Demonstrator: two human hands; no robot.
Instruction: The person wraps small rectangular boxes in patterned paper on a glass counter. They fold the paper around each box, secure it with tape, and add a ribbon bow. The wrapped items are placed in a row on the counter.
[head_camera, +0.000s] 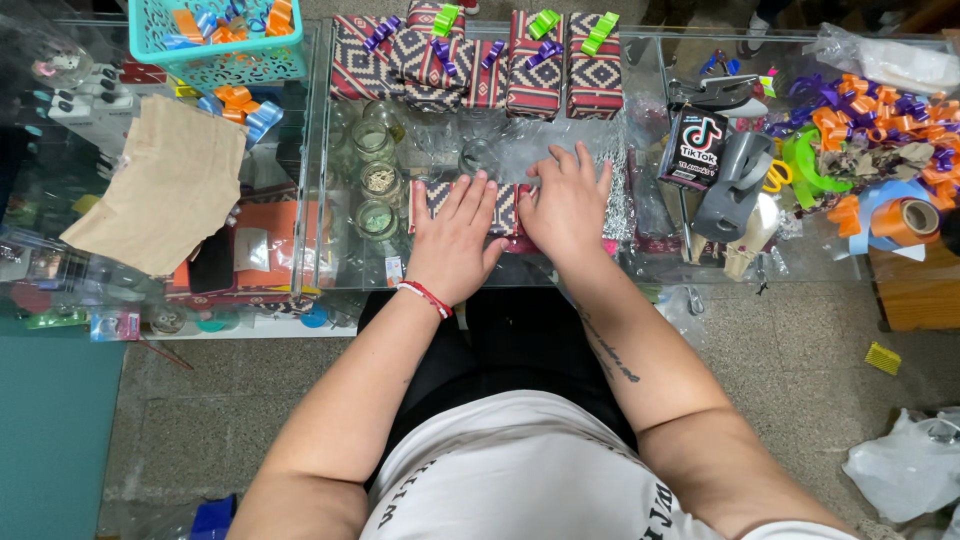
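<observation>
Pressing flat with fingers spread, left hand (455, 240) and right hand (567, 205) lay side by side on a patterned box (505, 210) at mid glass worktop (320, 270), gripping nothing, wrapped bowed boxes (545, 65) at twelve o'clock, ribbon bows (880, 120) at two o'clock.

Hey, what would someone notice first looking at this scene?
Both hands, left hand and right hand, press flat on a patterned box at the centre of the glass counter. Behind stands a row of wrapped boxes with ribbon bows; a bright ribbon heap lies far right.
</observation>
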